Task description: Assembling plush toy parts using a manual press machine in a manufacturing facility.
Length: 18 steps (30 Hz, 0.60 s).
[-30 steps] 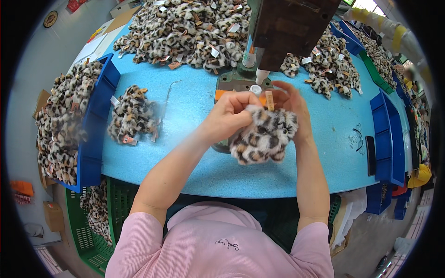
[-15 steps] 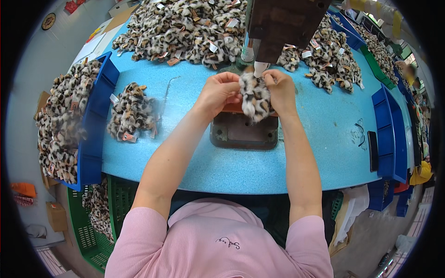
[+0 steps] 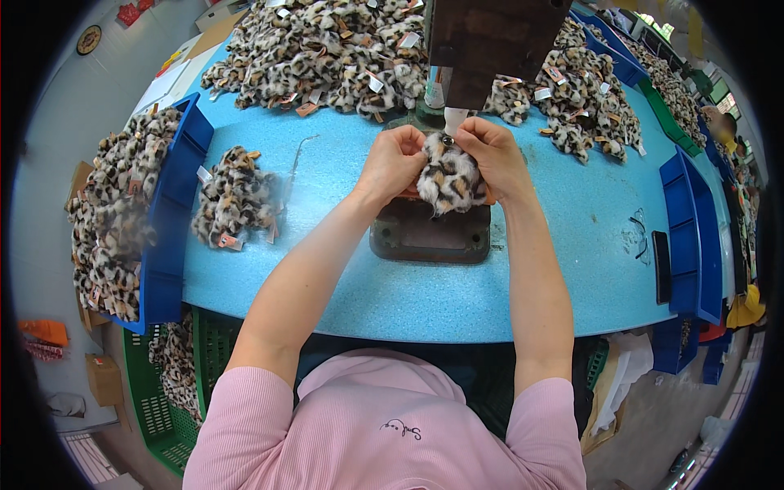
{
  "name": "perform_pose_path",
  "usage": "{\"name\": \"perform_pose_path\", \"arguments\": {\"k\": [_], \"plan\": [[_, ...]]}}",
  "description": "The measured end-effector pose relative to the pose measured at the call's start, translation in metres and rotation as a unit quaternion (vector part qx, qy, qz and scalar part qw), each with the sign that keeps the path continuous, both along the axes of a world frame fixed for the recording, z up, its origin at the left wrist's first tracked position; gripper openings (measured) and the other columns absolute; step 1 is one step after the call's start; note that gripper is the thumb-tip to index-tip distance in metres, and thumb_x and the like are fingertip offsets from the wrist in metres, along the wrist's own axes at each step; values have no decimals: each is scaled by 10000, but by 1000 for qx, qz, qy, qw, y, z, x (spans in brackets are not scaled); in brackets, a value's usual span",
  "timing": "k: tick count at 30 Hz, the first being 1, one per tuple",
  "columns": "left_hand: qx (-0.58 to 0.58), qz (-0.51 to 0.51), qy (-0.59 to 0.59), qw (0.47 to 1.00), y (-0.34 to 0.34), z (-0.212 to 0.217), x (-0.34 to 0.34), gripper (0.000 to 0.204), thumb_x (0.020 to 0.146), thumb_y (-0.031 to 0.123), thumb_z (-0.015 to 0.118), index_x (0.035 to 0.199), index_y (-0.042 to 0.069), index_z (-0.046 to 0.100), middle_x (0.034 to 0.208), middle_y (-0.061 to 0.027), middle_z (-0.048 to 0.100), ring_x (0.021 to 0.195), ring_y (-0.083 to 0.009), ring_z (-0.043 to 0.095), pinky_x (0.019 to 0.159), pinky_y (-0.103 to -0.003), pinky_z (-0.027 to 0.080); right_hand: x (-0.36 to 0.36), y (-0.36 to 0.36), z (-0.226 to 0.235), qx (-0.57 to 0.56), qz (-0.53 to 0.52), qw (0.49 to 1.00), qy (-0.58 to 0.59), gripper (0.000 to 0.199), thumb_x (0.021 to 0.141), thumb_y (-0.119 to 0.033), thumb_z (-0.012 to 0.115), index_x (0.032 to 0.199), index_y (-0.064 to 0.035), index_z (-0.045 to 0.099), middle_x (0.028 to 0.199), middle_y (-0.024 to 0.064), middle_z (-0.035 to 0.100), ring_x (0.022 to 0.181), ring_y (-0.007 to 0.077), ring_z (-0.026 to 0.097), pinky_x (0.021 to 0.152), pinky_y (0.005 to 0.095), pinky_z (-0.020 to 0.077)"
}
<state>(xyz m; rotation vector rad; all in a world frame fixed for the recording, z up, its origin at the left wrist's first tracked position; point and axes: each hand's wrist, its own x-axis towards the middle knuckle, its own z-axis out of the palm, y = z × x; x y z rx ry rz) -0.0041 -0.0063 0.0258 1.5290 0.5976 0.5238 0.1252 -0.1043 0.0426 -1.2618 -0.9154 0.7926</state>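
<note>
A leopard-spotted plush piece [image 3: 451, 181] lies beneath the white tip [image 3: 455, 121] of a dark bench press [image 3: 496, 49], over its metal base [image 3: 429, 237]. Near the top of the plush sits a small, shiny black round button or toy eye [image 3: 447, 140], just under the tip. My left hand [image 3: 392, 167] pinches the left edge of the plush, fingers closed. From the right, my right hand [image 3: 496, 159] grips its upper edge, thumb and fingers close to the tip. The underside of the plush is hidden.
Tagged plush pieces form a large heap [image 3: 318, 61] behind the press and another heap [image 3: 584, 106] at right. A smaller pile [image 3: 233, 200] lies left, beside a full blue bin [image 3: 173, 216]. Glasses [image 3: 637, 237], a phone [image 3: 661, 265] and a blue bin [image 3: 688, 237] are at right.
The plush has turned and spread under the tip, and the shiny black round piece now shows near its top. My right hand's fingers have shifted slightly; both hands still hold the plush.
</note>
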Motion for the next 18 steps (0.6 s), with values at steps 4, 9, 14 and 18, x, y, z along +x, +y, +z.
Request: {"name": "perform_pose_path", "arguments": {"k": [4, 9, 14, 18], "plan": [[37, 7, -7, 999, 3, -6, -1, 59, 775, -39, 491, 775, 16, 512, 684, -10, 578, 560, -47, 521, 453, -185, 416, 7, 10, -4, 15, 35, 997, -69, 101, 809, -94, 558, 752, -12, 552, 674, -60, 499, 640, 18, 416, 560, 169, 354], [31, 7, -2, 999, 0, -1, -1, 52, 774, -31, 492, 772, 18, 509, 671, -11, 577, 546, -48, 523, 440, -186, 417, 18, 12, -7, 19, 53, 987, -151, 105, 829, -120, 537, 823, -21, 570, 729, -47, 534, 682, 14, 460, 609, 173, 390], [44, 26, -2, 999, 5, -10, -2, 34, 743, -33, 528, 745, -1, 517, 624, -42, 574, 506, -91, 538, 422, -226, 439, 27, 3, 11, 53, -26, 916, -397, 177, 824, -163, 560, 898, -5, 591, 812, -1, 592, 735, 67, 527, 648, 204, 433], [6, 19, 13, 1000, -6, 2, 2, 36, 743, -33, 520, 742, 3, 515, 619, -44, 574, 467, -100, 536, 378, -238, 447, 150, -92, 132, 354, -417, 791, -274, 232, 878, -152, 443, 1028, -49, 586, 966, 100, 608, 871, 203, 590, 790, 284, 453]]}}
